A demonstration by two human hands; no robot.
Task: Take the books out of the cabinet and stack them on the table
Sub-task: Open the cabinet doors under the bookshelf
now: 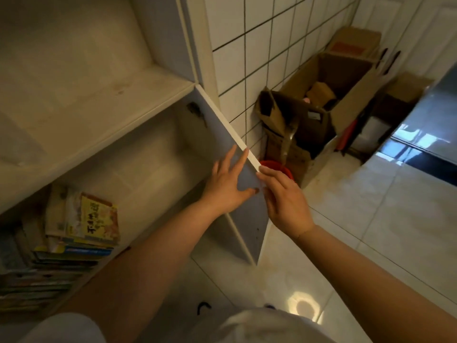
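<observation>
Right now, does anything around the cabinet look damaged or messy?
Yes. The open cabinet door has a dark torn patch near its top inner corner, and the books lie in an uneven, slumped pile.

The books run off the left edge, their lower spines blurred; the right hand hides most of a red container.

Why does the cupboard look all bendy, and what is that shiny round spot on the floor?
Head view: the wide lens bends the cabinet edges and the tiled wall; the shiny spot is light glare on the glossy floor; the books sit in dim shadow and look soft; the dark table surface mirrors bright window light.
</observation>
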